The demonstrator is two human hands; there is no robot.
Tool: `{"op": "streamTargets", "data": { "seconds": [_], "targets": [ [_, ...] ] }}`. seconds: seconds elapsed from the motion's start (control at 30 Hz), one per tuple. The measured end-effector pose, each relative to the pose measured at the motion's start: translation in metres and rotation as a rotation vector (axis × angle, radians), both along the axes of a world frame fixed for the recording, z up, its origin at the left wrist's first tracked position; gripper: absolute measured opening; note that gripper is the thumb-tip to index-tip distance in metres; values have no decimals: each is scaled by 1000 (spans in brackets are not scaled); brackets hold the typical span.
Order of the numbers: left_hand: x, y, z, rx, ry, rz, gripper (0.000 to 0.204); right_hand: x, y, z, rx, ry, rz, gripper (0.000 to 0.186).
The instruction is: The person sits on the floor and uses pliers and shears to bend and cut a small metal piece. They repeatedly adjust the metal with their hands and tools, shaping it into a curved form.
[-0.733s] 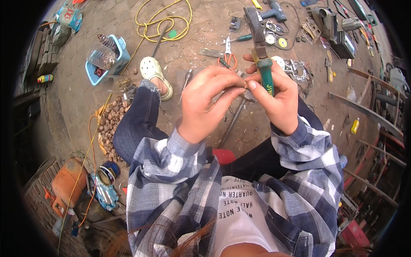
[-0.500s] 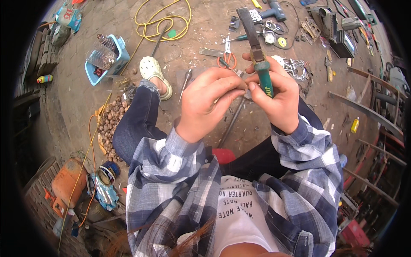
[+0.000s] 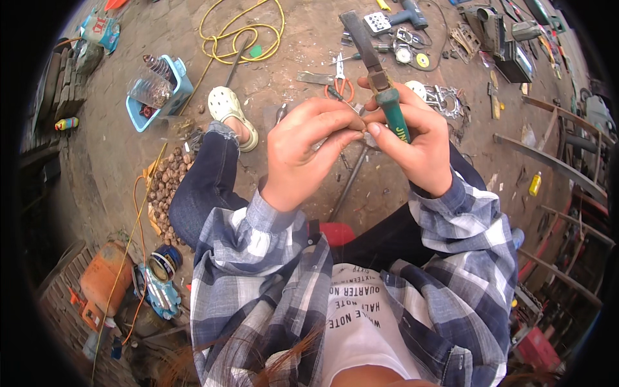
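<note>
My left hand (image 3: 309,151) is closed in a pinch, its thumb and index fingertip meeting the fingers of my right hand. Whatever small thing lies between the fingertips is too hidden to name. My right hand (image 3: 418,143) is wrapped round the green grip of a hammer (image 3: 395,116). Dark, rusty metal sticks up and to the left from that grip. My right thumb and fingers also touch the tips of my left fingers. Just beyond the hands lie orange-handled scissors (image 3: 343,88) on the ground. Under them a metal rod (image 3: 348,184) runs between my legs.
Walnuts (image 3: 169,193) are heaped beside my left leg. A blue basket (image 3: 182,84) holds plastic bottles. Far off lie a coiled yellow hose (image 3: 282,32), a drill (image 3: 409,16) and machine parts (image 3: 445,100). A metal frame (image 3: 554,161) stands at the right, near a yellow bottle (image 3: 535,184).
Both hands and the hammer have shifted slightly left, and the hammer's metal end leans a little further left. The fingertips stay together.
</note>
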State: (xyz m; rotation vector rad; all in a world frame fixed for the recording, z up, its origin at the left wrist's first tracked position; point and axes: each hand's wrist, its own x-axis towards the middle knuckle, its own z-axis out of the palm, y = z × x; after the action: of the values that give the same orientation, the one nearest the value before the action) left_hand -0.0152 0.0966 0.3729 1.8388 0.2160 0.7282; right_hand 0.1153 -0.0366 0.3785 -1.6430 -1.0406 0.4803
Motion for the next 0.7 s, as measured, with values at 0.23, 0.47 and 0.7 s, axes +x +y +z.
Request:
{"op": "streamTargets", "data": {
  "seconds": [0.23,0.47,0.7],
  "targets": [
    [0,0,-3,-48,26,-40,17,-1,0,2,-5,31,-24,16],
    [1,-6,-12,-182,58,-18,18,-10,3,-2,-4,67,-134,15],
    [2,-6,-15,-117,35,-48,18,-11,-1,-1,-71,116,-83,16]
  ]
}}
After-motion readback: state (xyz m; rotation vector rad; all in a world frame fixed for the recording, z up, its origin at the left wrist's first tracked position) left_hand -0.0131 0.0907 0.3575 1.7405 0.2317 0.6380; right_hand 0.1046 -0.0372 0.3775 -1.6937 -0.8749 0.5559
